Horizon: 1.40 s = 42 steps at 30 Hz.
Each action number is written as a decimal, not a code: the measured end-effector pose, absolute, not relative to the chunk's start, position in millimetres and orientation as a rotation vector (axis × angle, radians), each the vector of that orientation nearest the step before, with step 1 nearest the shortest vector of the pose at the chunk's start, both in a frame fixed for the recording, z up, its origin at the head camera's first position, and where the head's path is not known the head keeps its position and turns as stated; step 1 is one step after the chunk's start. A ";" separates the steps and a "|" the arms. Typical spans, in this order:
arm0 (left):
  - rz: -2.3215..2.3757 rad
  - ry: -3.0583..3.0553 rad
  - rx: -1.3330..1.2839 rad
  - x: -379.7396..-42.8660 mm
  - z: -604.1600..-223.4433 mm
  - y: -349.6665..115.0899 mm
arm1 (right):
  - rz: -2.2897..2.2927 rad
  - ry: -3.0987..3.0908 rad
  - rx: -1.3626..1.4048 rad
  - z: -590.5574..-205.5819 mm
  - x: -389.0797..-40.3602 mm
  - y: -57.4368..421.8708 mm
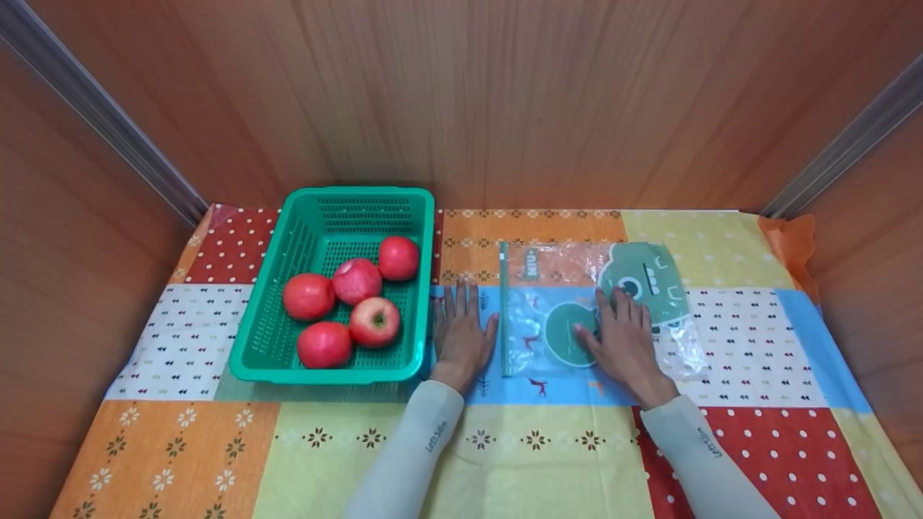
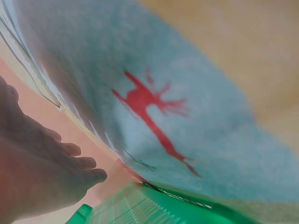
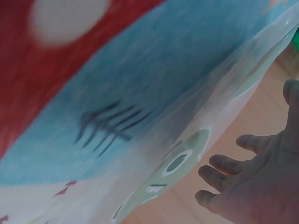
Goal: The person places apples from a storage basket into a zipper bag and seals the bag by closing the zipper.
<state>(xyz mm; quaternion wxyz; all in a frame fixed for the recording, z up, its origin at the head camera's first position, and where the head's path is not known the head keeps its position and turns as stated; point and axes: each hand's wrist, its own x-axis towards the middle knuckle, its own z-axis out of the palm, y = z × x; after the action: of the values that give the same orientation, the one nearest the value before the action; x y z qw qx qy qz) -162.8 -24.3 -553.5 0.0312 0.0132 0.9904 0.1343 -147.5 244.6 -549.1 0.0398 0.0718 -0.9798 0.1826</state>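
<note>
A clear zip bag (image 1: 533, 310) with green cartoon prints lies flat on the patchwork cloth, its green zip edge toward the left. My right hand (image 1: 624, 342) rests over the bag with its fingers extended. Between the bag and a green basket (image 1: 245, 346), my left hand (image 1: 460, 339) lies on the cloth, fingers straight and pointing away. Several red apples (image 1: 324, 344) sit inside the basket. In the left wrist view the basket (image 2: 140, 207) shows beside the left hand (image 2: 46, 172). The right wrist view shows the right hand (image 3: 257, 177) near the bag (image 3: 187, 158).
The patchwork cloth (image 1: 346, 468) covers the table. Wooden panels (image 1: 505, 101) stand behind and at both sides, with grey metal strips in the corners. An orange cloth edge (image 1: 789, 245) bunches up at the far right.
</note>
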 end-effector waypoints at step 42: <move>0.476 2.976 0.152 -147.9 -545.6 -5.6 | 0.538 -2.926 0.305 -544.0 -132.2 162.1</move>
<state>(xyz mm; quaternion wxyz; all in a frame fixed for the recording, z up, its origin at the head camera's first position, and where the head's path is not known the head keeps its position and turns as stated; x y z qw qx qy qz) -147.9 -5.6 -545.6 0.0620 0.0502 0.9843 0.1573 -132.2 162.1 -544.0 0.0753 0.1016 -0.9756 0.1793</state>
